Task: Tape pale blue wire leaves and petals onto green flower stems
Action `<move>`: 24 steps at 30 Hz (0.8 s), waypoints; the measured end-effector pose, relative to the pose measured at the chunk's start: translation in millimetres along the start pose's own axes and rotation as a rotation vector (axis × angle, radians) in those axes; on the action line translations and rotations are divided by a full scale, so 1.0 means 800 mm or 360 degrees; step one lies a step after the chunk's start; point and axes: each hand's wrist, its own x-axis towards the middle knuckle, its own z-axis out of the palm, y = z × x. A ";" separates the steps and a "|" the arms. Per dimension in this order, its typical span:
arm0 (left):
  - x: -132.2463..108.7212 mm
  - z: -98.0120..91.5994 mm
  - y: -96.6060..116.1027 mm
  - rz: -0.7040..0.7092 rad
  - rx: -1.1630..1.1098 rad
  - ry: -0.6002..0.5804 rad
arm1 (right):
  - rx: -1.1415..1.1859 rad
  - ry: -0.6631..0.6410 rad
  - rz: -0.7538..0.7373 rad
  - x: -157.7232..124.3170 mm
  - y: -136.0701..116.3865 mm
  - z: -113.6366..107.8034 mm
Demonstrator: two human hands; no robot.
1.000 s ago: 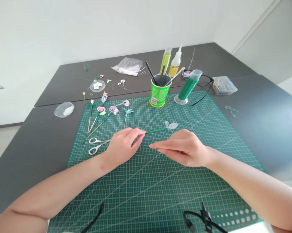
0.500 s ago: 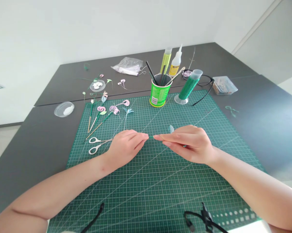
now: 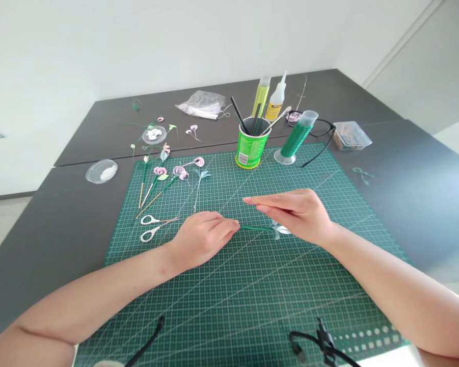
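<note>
My left hand [image 3: 206, 237] is closed, its fingertips pinching the end of a thin green flower stem [image 3: 255, 228] that points right. At the stem's far end is a pale blue and white flower [image 3: 280, 229], partly covered by my right hand. Above the stem, my right hand [image 3: 303, 214] has its fingers stretched out, thumb close beneath them, and nothing visible between them. White-handled scissors [image 3: 151, 235] lie left of my left hand on the green cutting mat [image 3: 229, 306].
Several handmade flowers [image 3: 159, 171] on sticks lie at the mat's left. A green can [image 3: 248, 148] of tools, a green thread spool [image 3: 296, 137], a glue bottle [image 3: 276, 99] and glasses [image 3: 321, 120] stand or lie behind. A clear box [image 3: 352, 136] is at right. Black cables [image 3: 323, 341] lie in front.
My right hand has come off the stem and moved slightly up, uncovering the stem and part of the flower. My left hand has shifted a little down and right, still holding the stem's end.
</note>
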 end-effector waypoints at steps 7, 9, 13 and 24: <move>0.001 -0.001 0.002 0.0028 -0.0030 -0.0008 | -0.0037 -0.0022 0.0066 -0.001 0.003 -0.001; 0.000 -0.002 0.002 0.0030 -0.0067 -0.0021 | -0.0040 0.0002 0.0132 -0.001 0.005 -0.001; -0.001 -0.002 0.001 0.0033 -0.0116 -0.0012 | -0.0031 -0.0016 0.0287 0.000 0.009 0.000; -0.002 -0.004 -0.001 0.0061 -0.0171 -0.0002 | 0.0086 -0.0182 0.0718 0.005 0.020 -0.003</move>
